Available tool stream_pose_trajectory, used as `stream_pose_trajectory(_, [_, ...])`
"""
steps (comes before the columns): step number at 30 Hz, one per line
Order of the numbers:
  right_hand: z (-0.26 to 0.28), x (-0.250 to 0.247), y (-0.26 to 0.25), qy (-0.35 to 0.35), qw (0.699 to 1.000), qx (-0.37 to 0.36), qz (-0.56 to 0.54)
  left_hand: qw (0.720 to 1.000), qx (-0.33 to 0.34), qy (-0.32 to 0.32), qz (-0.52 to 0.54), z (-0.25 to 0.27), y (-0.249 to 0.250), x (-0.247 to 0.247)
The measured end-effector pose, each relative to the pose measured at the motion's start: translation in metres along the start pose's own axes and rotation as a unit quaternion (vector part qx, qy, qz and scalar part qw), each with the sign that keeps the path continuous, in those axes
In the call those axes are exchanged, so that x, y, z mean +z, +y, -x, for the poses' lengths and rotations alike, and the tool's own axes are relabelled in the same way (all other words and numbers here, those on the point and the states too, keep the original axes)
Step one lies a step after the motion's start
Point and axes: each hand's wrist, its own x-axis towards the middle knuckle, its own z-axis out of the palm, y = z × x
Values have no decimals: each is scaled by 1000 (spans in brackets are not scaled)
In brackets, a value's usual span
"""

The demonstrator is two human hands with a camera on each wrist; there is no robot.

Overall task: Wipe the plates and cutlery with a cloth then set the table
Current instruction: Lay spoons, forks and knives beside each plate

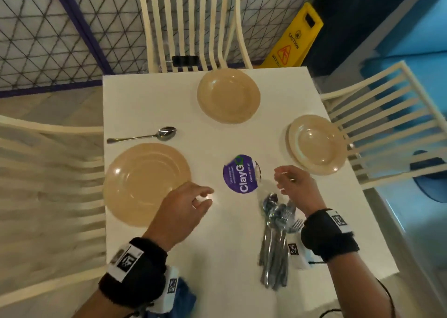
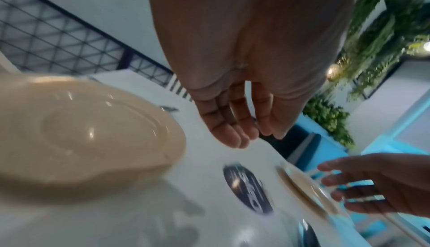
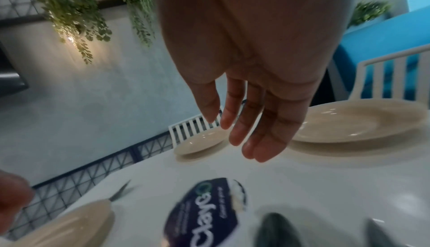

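Observation:
Three beige plate settings lie on the white table (image 1: 150, 104): a large plate (image 1: 145, 183) at the left, one plate (image 1: 228, 95) at the far side, and a stack of two plates (image 1: 318, 144) at the right. A spoon (image 1: 145, 135) lies beyond the large plate. A heap of forks and spoons (image 1: 275, 235) lies near the front. My left hand (image 1: 191, 202) hovers empty, fingers relaxed, at the large plate's (image 2: 76, 133) right rim. My right hand (image 1: 294, 184) hangs empty above the heap, fingers (image 3: 258, 136) straight. A blue cloth (image 1: 186, 296) lies under my left wrist.
A round purple sticker (image 1: 242, 173) sits mid-table between my hands. White slatted chairs stand at the left (image 1: 48, 184), far (image 1: 191, 24) and right (image 1: 387, 124) sides. A yellow caution sign (image 1: 294, 37) leans beyond the far right corner.

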Motion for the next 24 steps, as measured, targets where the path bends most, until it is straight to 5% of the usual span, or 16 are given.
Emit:
stream_pose_trajectory(4, [11,-30,45,1,998,-8,64,995,-48,-76,-49,2,21,90])
stream_pose_trajectory(10, [-16,-25,80,-64,984,-76,147,983,-130,-80,-104,-8,44,167])
stream_pose_trajectory(19, [-44,9,69,-227,905,-131,335,956,-260,-52,-126,-10,68,213])
stream_pose_trajectory(24, [-50,7,63,-217,925,-125,287,951,-284,-47,-118,-4,65,212])
